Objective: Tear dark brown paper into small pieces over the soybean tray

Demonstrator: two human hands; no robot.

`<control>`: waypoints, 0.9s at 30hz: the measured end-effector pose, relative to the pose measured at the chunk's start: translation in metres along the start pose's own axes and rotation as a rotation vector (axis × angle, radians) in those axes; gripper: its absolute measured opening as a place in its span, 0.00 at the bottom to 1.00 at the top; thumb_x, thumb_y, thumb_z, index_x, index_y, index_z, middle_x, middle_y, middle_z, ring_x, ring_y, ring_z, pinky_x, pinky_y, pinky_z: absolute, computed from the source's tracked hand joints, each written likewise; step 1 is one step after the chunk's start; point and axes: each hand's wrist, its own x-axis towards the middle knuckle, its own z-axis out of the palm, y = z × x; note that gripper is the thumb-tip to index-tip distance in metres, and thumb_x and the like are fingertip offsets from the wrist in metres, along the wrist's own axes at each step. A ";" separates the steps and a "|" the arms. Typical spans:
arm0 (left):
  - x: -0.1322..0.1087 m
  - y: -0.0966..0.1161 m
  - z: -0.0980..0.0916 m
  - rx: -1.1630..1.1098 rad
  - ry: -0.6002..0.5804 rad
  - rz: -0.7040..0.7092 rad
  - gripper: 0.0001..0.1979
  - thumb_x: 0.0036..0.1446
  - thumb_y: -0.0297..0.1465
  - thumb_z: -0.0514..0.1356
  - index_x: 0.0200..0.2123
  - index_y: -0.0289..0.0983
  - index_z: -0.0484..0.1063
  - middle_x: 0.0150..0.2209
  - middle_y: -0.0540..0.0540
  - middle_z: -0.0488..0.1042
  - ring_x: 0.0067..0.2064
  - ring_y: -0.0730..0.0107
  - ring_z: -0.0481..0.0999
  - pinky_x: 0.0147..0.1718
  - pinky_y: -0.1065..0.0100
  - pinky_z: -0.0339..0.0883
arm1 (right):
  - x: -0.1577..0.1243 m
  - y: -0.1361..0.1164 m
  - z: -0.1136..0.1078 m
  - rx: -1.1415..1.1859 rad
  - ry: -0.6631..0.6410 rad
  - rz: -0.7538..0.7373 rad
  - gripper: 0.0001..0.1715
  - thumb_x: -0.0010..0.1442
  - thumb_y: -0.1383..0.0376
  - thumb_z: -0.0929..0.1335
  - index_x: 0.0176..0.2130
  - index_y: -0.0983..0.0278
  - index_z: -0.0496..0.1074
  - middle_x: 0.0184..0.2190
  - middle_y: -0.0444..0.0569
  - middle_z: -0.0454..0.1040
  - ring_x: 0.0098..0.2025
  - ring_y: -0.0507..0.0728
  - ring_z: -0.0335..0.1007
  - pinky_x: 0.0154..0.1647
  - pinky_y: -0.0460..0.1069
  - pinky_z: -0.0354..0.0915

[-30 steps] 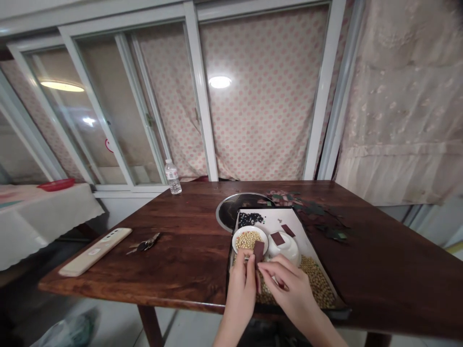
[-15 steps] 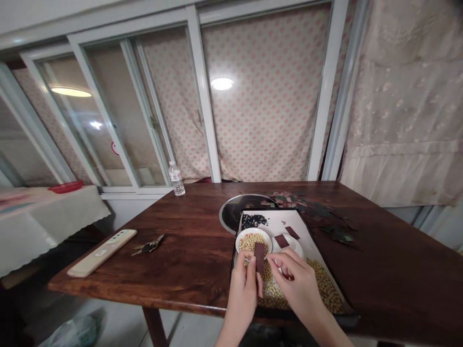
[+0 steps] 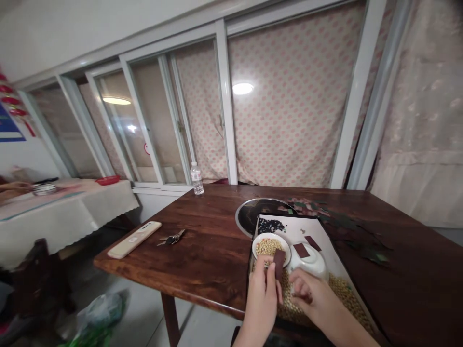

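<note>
My left hand pinches a dark brown rectangular strip, held upright over the near edge of a white dish of pale round beans. My right hand is beside it with fingers curled together, just in front of a white upturned bowl; whatever they hold is hidden. One brown rectangular piece lies on that bowl, and another brown piece lies behind it. Under both hands, loose beans cover the near part of a black-rimmed tray.
Small black beads lie in the tray's far left corner. Behind it are a round dark inset and scattered leaf-like pieces. Keys, a phone and a water bottle rest on the wooden table.
The camera has turned left, so everything appears farther right. My right hand has drawn slightly down and away from the strip. My left hand still grips the strip.
</note>
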 end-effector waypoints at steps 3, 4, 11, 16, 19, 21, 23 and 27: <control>0.001 -0.002 -0.001 0.028 -0.019 0.005 0.13 0.63 0.40 0.46 0.36 0.37 0.62 0.13 0.59 0.54 0.14 0.79 0.55 0.15 0.77 0.49 | -0.003 0.010 0.002 -0.015 0.034 0.009 0.09 0.46 0.74 0.62 0.28 0.64 0.68 0.23 0.45 0.69 0.27 0.54 0.66 0.29 0.46 0.63; 0.001 -0.003 -0.001 0.026 -0.020 0.007 0.13 0.62 0.40 0.47 0.36 0.37 0.62 0.13 0.59 0.53 0.14 0.79 0.55 0.15 0.77 0.49 | -0.003 0.014 0.004 -0.006 0.037 0.008 0.09 0.45 0.73 0.62 0.27 0.64 0.69 0.23 0.46 0.70 0.27 0.54 0.67 0.29 0.47 0.63; 0.004 -0.011 -0.003 -0.024 -0.003 -0.002 0.18 0.61 0.47 0.45 0.36 0.38 0.61 0.12 0.61 0.50 0.12 0.79 0.51 0.13 0.78 0.44 | 0.000 0.043 0.018 0.062 0.061 -0.037 0.10 0.46 0.73 0.61 0.25 0.64 0.70 0.22 0.46 0.72 0.25 0.54 0.68 0.27 0.47 0.63; 0.003 -0.012 -0.003 0.027 -0.001 0.001 0.18 0.61 0.46 0.45 0.36 0.38 0.62 0.12 0.60 0.51 0.13 0.78 0.52 0.15 0.77 0.47 | 0.007 0.036 0.009 -0.046 0.047 -0.064 0.09 0.45 0.74 0.61 0.25 0.63 0.67 0.17 0.42 0.68 0.20 0.52 0.65 0.21 0.44 0.60; 0.003 -0.011 -0.003 0.071 0.047 0.004 0.16 0.62 0.44 0.45 0.37 0.38 0.63 0.13 0.59 0.53 0.15 0.76 0.54 0.17 0.75 0.50 | 0.007 0.013 -0.003 -0.107 0.196 -0.117 0.07 0.50 0.73 0.62 0.26 0.62 0.65 0.17 0.41 0.66 0.19 0.51 0.63 0.21 0.44 0.60; 0.003 -0.009 -0.002 0.094 0.077 0.035 0.16 0.61 0.43 0.47 0.38 0.38 0.65 0.14 0.56 0.57 0.17 0.73 0.58 0.18 0.73 0.53 | 0.005 -0.005 -0.008 -0.118 0.298 -0.219 0.07 0.52 0.73 0.62 0.26 0.61 0.64 0.22 0.43 0.69 0.24 0.51 0.67 0.27 0.44 0.63; 0.003 -0.004 -0.002 0.103 0.082 0.086 0.15 0.60 0.42 0.50 0.37 0.38 0.67 0.19 0.51 0.64 0.22 0.70 0.64 0.22 0.72 0.58 | 0.003 -0.019 -0.009 -0.082 0.341 -0.307 0.08 0.54 0.73 0.61 0.27 0.61 0.63 0.26 0.44 0.71 0.29 0.52 0.68 0.32 0.44 0.64; 0.001 0.003 -0.002 0.056 0.053 0.118 0.14 0.59 0.42 0.51 0.34 0.38 0.69 0.25 0.48 0.69 0.27 0.68 0.68 0.28 0.70 0.61 | 0.004 -0.029 -0.006 -0.069 0.270 -0.397 0.10 0.56 0.74 0.60 0.27 0.61 0.60 0.28 0.45 0.70 0.33 0.52 0.68 0.36 0.46 0.64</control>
